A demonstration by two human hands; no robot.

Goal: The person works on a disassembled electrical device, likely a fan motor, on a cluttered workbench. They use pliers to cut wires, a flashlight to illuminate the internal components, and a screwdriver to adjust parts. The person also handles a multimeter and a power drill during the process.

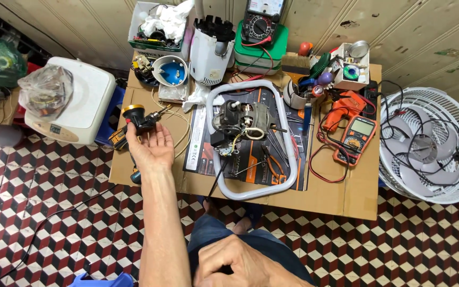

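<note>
The left hand (152, 146) reaches over the counter (341, 194), its grip spread, fingertips touching a black-and-yellow cordless drill (136, 121). The right hand (240, 266) rests curled on the lap, its grip pressed loosely together.

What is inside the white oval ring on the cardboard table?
Inside the white oval ring sits a fan motor with wires, on a dark printed mat. The mat beneath the motor is covered.

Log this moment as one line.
left hand: on cordless drill | right hand: on lap, empty | fan motor: on cardboard
</note>
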